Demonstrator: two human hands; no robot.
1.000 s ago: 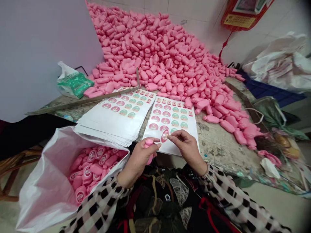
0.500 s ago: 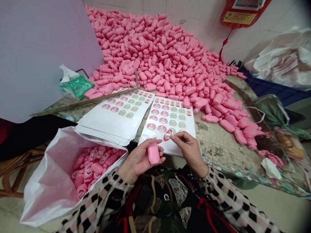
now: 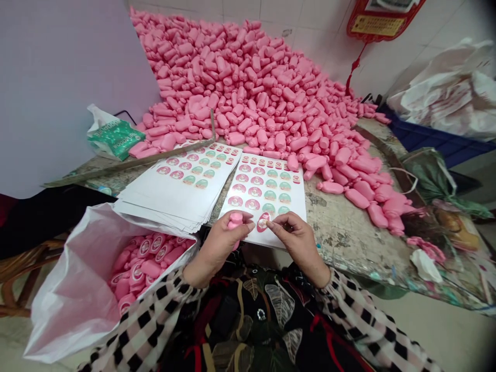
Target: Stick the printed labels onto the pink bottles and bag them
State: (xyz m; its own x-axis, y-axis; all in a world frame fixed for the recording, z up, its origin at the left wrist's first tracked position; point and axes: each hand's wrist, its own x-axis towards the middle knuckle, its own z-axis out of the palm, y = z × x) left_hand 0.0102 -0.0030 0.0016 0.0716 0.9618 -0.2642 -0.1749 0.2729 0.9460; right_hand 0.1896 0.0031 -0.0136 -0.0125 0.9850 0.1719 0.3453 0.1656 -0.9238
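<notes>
My left hand (image 3: 220,242) is closed around a small pink bottle (image 3: 234,220), whose narrow end shows above the fingers. Between thumb and fingertips of my right hand (image 3: 298,242) is pinched an oval red-and-white sticker (image 3: 264,222). The sticker is held just over the near part of a sticker sheet (image 3: 277,237) with rows of pink and green labels, apart from the bottle. To its left lies a stack of similar sheets (image 3: 155,196). Pink bottles with oval labels (image 3: 149,266) fill part of an open white bag (image 3: 70,299) beside my left arm.
A large heap of pink bottles (image 3: 248,93) covers the back of the worn table (image 3: 337,232). A metal bar (image 3: 127,164) lies across the left sheets near a green-and-white packet (image 3: 116,137). At right stand a blue crate (image 3: 437,137) and a dark green bag (image 3: 430,173).
My left hand has turned the bottle, so its narrow end now points up, and its fingers have closed more around it. The right hand and sticker have shifted slightly left.
</notes>
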